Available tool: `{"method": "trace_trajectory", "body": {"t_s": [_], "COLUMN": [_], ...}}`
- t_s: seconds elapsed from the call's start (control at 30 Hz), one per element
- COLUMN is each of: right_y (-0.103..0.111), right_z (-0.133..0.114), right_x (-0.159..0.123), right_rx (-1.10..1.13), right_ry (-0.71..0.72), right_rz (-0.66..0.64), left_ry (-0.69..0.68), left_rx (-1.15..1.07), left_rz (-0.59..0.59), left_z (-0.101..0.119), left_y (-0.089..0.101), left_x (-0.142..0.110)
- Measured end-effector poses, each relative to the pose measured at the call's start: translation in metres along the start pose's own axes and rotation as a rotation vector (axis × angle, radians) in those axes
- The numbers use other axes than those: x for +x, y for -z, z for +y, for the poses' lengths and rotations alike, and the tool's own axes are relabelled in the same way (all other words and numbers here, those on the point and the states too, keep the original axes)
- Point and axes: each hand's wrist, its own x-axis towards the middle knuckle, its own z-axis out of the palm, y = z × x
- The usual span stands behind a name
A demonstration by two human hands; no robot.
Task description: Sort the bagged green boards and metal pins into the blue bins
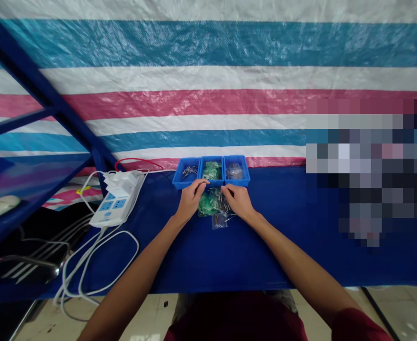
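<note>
Both my hands rest on the blue table, just in front of three small blue bins. My left hand (191,198) and my right hand (237,199) each pinch an edge of a clear plastic bag (212,200) that holds small green parts and dark metal pieces. A smaller clear bag (219,220) lies just below it on the table. The left bin (186,173) holds metal pins, the middle bin (212,171) green parts, the right bin (235,171) a clear packet.
A white power strip (115,204) with plugged adapters lies at the left, and its white cables (98,255) loop over the blue table (229,255) edge. A blue shelf frame (34,156) stands at far left. A striped tarp (208,85) hangs behind.
</note>
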Motion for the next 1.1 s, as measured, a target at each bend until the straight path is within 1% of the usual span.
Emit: {"method": "trace_trajectory", "body": {"t_s": [0.13, 0.27, 0.33, 0.4, 0.53, 0.57, 0.6, 0.63, 0.67, 0.73, 0.83, 0.9, 0.93, 1.0, 1.1], "right_y": [0.002, 0.001, 0.001, 0.001, 0.002, 0.002, 0.003, 0.003, 0.003, 0.004, 0.007, 0.011, 0.013, 0.016, 0.015], "right_z": [-0.001, 0.000, 0.000, 0.001, 0.000, 0.000, 0.000, -0.001, -0.001, -0.001, 0.001, 0.004, 0.005, 0.009, 0.014], "right_x": [0.000, -0.001, -0.001, -0.001, -0.001, 0.000, 0.000, 0.000, 0.000, 0.000, 0.002, 0.004, 0.004, 0.005, 0.005], "right_rx": [-0.013, -0.014, -0.024, -0.035, -0.050, -0.054, -0.058, -0.060, -0.062, -0.070, -0.096, -0.124, -0.146, -0.204, -0.283], "right_ry": [-0.003, 0.005, 0.008, 0.011, 0.009, 0.009, 0.009, 0.011, 0.013, 0.009, -0.021, -0.036, -0.028, 0.020, 0.105], "right_rz": [-0.009, -0.013, -0.017, -0.018, -0.017, -0.014, -0.010, -0.007, -0.003, -0.002, -0.023, -0.071, -0.106, -0.184, -0.279], "left_ry": [-0.010, -0.059, -0.086, -0.131, -0.248, -0.256, -0.245, -0.237, -0.229, -0.176, -0.193, -0.246, -0.266, -0.278, -0.254], "left_rx": [0.019, 0.042, 0.081, 0.134, 0.281, 0.321, 0.360, 0.410, 0.475, 0.556, 0.483, 0.400, 0.376, 0.369, 0.369], "left_rz": [0.015, 0.024, 0.065, 0.170, 0.530, 0.596, 0.610, 0.558, 0.468, 0.352, 0.104, -0.073, -0.139, -0.206, -0.223], "left_z": [-0.002, -0.003, -0.002, -0.001, -0.007, -0.011, -0.015, -0.019, -0.022, -0.026, -0.025, -0.023, -0.023, -0.024, -0.027], "left_y": [0.000, -0.001, -0.001, 0.002, 0.017, 0.021, 0.024, 0.027, 0.028, 0.027, 0.023, 0.020, 0.020, 0.018, 0.014], "left_x": [0.002, 0.002, 0.001, 0.000, 0.008, 0.012, 0.016, 0.020, 0.024, 0.027, 0.023, 0.017, 0.015, 0.011, 0.008]}}
